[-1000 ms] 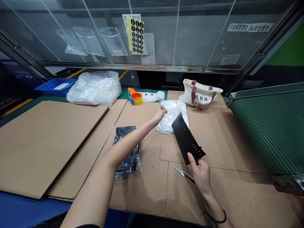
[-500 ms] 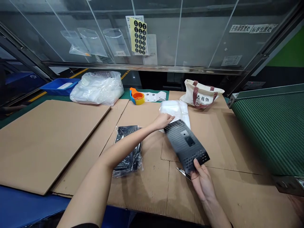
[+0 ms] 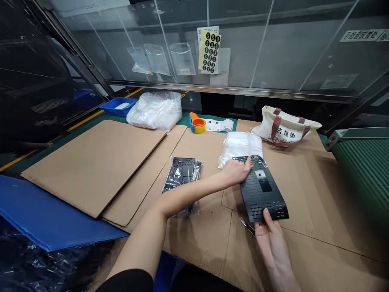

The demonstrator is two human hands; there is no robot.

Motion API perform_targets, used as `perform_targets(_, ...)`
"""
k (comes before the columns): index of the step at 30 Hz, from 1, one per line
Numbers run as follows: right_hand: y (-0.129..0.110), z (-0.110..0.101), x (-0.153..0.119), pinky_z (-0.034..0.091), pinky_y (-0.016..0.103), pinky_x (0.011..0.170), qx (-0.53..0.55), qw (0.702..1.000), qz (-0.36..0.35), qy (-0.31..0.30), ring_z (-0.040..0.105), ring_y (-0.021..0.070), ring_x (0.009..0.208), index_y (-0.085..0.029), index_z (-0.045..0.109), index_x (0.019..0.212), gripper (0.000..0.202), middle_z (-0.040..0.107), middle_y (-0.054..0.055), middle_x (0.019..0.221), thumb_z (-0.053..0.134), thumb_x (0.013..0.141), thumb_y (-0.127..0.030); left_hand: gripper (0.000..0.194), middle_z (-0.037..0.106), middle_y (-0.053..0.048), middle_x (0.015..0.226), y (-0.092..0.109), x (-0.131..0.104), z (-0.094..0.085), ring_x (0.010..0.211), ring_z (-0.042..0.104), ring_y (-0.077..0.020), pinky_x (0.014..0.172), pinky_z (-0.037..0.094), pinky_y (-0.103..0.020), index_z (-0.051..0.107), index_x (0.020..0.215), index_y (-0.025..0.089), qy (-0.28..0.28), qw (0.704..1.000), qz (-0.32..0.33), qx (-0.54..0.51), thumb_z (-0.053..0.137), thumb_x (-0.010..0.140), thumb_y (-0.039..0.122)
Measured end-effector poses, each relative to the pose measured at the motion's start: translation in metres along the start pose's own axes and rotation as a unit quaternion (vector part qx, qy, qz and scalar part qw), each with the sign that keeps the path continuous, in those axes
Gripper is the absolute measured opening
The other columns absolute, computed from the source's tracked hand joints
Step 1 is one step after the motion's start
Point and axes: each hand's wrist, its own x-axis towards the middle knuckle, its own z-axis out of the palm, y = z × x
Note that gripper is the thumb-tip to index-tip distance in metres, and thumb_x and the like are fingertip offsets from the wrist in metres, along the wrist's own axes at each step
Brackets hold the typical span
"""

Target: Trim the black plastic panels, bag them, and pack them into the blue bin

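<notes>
A black slotted panel [image 3: 259,192] with a rectangular recess in its middle is tilted above the cardboard-covered table. My right hand [image 3: 273,243] grips its near edge, thumb on top and fingers underneath. My left hand [image 3: 238,171] is closed at the panel's far left corner, with one finger lying over the top face. A metal tool [image 3: 247,228], perhaps a blade or tweezers, lies partly hidden below the panel. Beyond the panel rests a stack of white plastic bags [image 3: 240,142]. Under my left forearm lies a clear bag [image 3: 182,172] with black slotted parts inside.
Large cardboard sheets [image 3: 97,162] lie at left. Along the back are a blue tray [image 3: 117,106], a bulky plastic bag [image 3: 156,110], an orange, blue and yellow tape dispenser [image 3: 198,123], a label strip [image 3: 217,125] and a canvas tote [image 3: 287,127]. A green conveyor belt [image 3: 361,174] runs at right.
The camera view has swung left, so everything appears farther right. The panel has turned a little to a steadier, more upright angle in view, with both hands still at it.
</notes>
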Motion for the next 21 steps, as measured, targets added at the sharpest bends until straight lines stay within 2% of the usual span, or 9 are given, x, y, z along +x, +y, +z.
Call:
perform_targets(2,0.003,0.000,-0.003,0.056,0.023,0.080,-0.010,1.000,0.014,-0.002,0.068,0.0145,0.093,-0.023,0.071,0.097,0.047,0.074,0.000,0.100,0.089,0.054,-0.030,0.047,0.071,-0.016,0.069,0.000,-0.001,-0.004,0.067,0.071,-0.0279,0.053,0.048,-0.031,0.050,0.136,0.009,0.011,1.000,0.000,0.006,0.030,0.100,0.033)
perform_targets(5,0.009,0.004,-0.005,0.056,0.027,0.083,-0.031,0.998,0.042,-0.036,0.067,0.0169,0.097,-0.022,0.070,0.099,0.046,0.074,0.003,0.105,0.087,0.058,-0.032,0.045,0.072,-0.013,0.070,0.001,-0.004,-0.012,0.066,0.071,-0.0256,0.051,0.045,-0.028,0.053,0.134,0.015,0.023,1.000,-0.004,0.013,0.029,0.100,0.034)
perform_targets(8,0.012,0.010,-0.004,0.054,0.026,0.089,-0.004,0.999,-0.004,-0.036,0.065,0.0152,0.104,-0.026,0.069,0.103,0.046,0.072,0.000,0.110,0.085,0.060,-0.033,0.043,0.071,-0.010,0.068,0.007,-0.010,-0.017,0.063,0.070,-0.0231,0.049,0.042,-0.025,0.054,0.133,0.020,0.029,0.999,0.013,0.009,0.033,0.100,0.038)
perform_targets(10,0.013,0.013,-0.005,0.054,0.023,0.088,0.007,0.999,-0.009,-0.042,0.065,0.0144,0.104,-0.027,0.070,0.101,0.045,0.072,-0.001,0.110,0.087,0.058,-0.029,0.044,0.070,-0.009,0.065,0.012,-0.014,-0.018,0.061,0.069,-0.0225,0.049,0.041,-0.025,0.053,0.134,0.020,0.045,0.999,0.028,0.003,0.035,0.099,0.039)
perform_targets(12,0.012,0.013,-0.007,0.056,0.023,0.085,-0.008,0.998,0.030,-0.060,0.067,0.0155,0.099,-0.024,0.072,0.096,0.043,0.073,0.001,0.106,0.088,0.056,-0.026,0.044,0.070,-0.010,0.066,0.014,-0.018,-0.020,0.060,0.069,-0.0230,0.049,0.042,-0.026,0.052,0.135,0.017,0.055,0.998,0.027,0.000,0.034,0.099,0.036)
perform_targets(16,-0.002,0.001,-0.009,0.059,0.028,0.077,-0.059,0.990,0.086,-0.091,0.070,0.0186,0.088,-0.020,0.073,0.091,0.039,0.075,0.004,0.099,0.089,0.056,-0.025,0.045,0.073,-0.013,0.073,0.005,-0.021,-0.026,0.064,0.069,-0.0243,0.052,0.045,-0.028,0.050,0.137,0.016,0.012,1.000,-0.009,-0.002,0.032,0.099,0.032)
perform_targets(19,-0.014,-0.009,-0.005,0.060,0.030,0.071,-0.108,0.982,0.108,-0.114,0.070,0.0203,0.083,-0.017,0.073,0.091,0.038,0.074,0.007,0.098,0.088,0.057,-0.024,0.041,0.073,-0.013,0.073,-0.002,-0.023,-0.031,0.064,0.069,-0.0242,0.054,0.046,-0.028,0.056,0.128,0.015,0.008,1.000,-0.019,-0.005,0.031,0.097,0.025)
perform_targets(21,-0.016,-0.011,-0.002,0.060,0.030,0.070,-0.111,0.980,0.122,-0.108,0.070,0.0201,0.080,-0.016,0.073,0.087,0.036,0.075,0.006,0.095,0.089,0.055,-0.024,0.037,0.073,-0.012,0.073,-0.001,-0.026,-0.031,0.063,0.069,-0.0232,0.053,0.045,-0.027,0.061,0.120,0.015,0.011,1.000,0.001,-0.012,0.033,0.095,0.021)
